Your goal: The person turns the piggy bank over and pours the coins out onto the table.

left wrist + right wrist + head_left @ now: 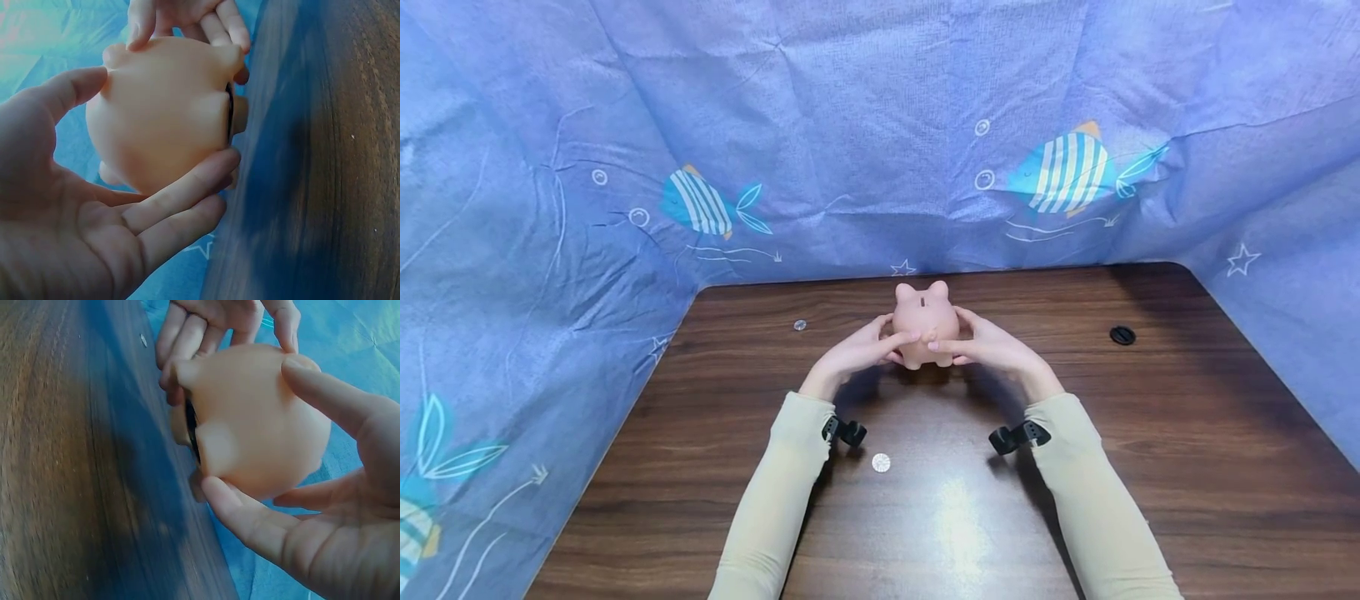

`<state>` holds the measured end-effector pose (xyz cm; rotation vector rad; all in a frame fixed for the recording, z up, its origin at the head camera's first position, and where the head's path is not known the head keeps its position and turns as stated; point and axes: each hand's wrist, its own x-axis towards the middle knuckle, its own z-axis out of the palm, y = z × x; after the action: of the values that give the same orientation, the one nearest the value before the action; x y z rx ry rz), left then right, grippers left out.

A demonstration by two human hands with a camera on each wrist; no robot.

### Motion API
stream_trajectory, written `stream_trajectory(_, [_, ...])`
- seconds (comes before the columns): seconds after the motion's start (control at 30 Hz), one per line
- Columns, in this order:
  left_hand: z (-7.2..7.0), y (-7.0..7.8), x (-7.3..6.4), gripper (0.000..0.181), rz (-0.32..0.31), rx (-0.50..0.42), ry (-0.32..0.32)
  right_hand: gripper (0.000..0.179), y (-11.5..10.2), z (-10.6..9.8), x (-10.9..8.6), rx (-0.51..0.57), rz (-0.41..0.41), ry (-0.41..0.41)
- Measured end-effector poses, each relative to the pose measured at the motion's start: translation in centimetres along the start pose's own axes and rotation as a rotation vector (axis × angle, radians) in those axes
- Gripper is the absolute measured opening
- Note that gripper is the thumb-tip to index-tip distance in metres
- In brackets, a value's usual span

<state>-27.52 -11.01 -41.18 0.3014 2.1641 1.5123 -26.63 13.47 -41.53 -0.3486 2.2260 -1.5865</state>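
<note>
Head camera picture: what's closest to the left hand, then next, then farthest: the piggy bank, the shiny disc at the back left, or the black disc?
1. Piggy bank: held by the left hand, on its right.
2. Shiny disc: left of that hand, toward the back.
3. Black disc: far right, past the right hand.

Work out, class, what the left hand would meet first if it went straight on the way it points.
The piggy bank, which the left hand holds; beyond it, perhaps the right hand, though depth is unclear.

Smooth, matt piggy bank (pixel 923 318), glossy wood-grain table (pixel 1195 442) and wrinkled cloth backdrop (pixel 880 125)
</note>
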Motion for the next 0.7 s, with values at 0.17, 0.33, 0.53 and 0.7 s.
stream_trajectory(0.17, [0.0, 0.3, -0.2, 0.089, 0.064, 0.025, 0.047, 0.096, -0.3, 0.2, -0.1, 0.143, -0.045, 0.034])
stream_trajectory(0.33, [0.0, 1.2, -0.7, 0.092, 0.149, 0.018, 0.106, 0.093, -1.3, 0.0, -0.5, 0.261, -0.12, 0.074])
stream_trajectory(0.53, [-0.1, 2.0, -1.3, 0.092, 0.249, -0.037, 0.131, 0.086, -2.4, -0.4, -1.2, 0.236, -0.206, 0.112])
stream_trajectory(0.7, [0.0, 3.1, -2.3, 0.098, 0.363, 0.023, 0.207, 0.08, -3.3, -0.7, -1.9, 0.245, -0.316, 0.119])
